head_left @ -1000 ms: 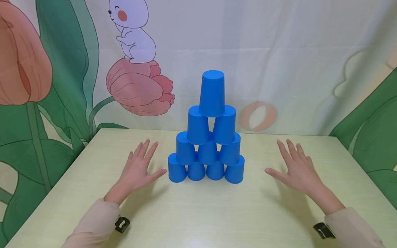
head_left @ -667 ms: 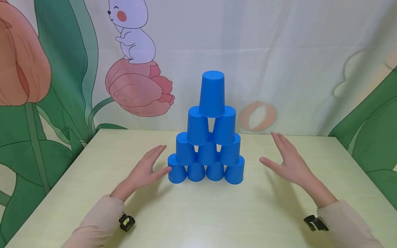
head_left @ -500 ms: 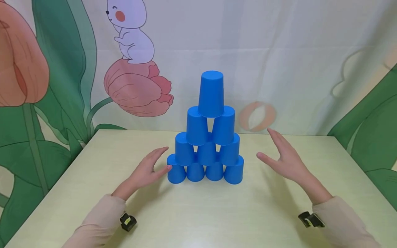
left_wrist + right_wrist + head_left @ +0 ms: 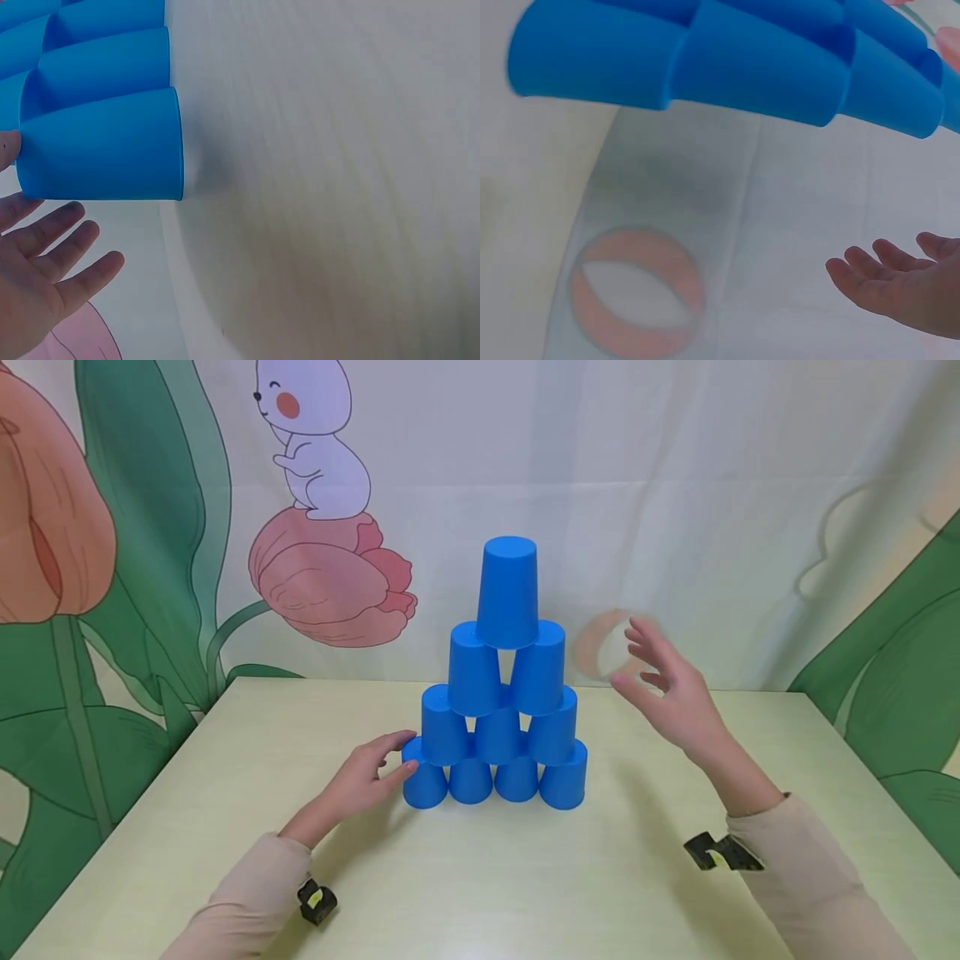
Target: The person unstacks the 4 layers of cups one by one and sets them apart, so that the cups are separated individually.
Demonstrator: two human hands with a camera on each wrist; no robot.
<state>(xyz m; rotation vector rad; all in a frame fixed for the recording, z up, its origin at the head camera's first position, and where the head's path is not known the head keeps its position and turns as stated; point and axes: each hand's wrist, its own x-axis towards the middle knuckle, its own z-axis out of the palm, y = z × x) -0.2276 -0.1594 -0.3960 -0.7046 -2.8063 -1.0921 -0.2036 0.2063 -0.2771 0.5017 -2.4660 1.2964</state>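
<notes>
Blue cup pyramid [image 4: 497, 727] blocking the middle, free tabletop [image 4: 495, 877] in front

Tabletop [image 4: 495, 877]: pale yellow-green, faint wood grain. White fabric backdrop [image 4: 450, 427] with soft creases behind tabletop. Printed on it, above tabletop's far left edge: white cartoon animal [image 4: 326, 472], red cheek, seated on sideways pink tulip [image 4: 322, 581]. Left of tabletop: large orange tulip [image 4: 56, 510], broad green leaves [image 4: 142, 502]. Just beyond tabletop's far edge: faint coral ring [image 4: 587, 647]. Right of tabletop: broad green leaf [image 4: 900, 702].

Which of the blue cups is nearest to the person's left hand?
The leftmost cup in the bottom row: the left hand seems to touch only this one; the other cups are farther away.
</notes>
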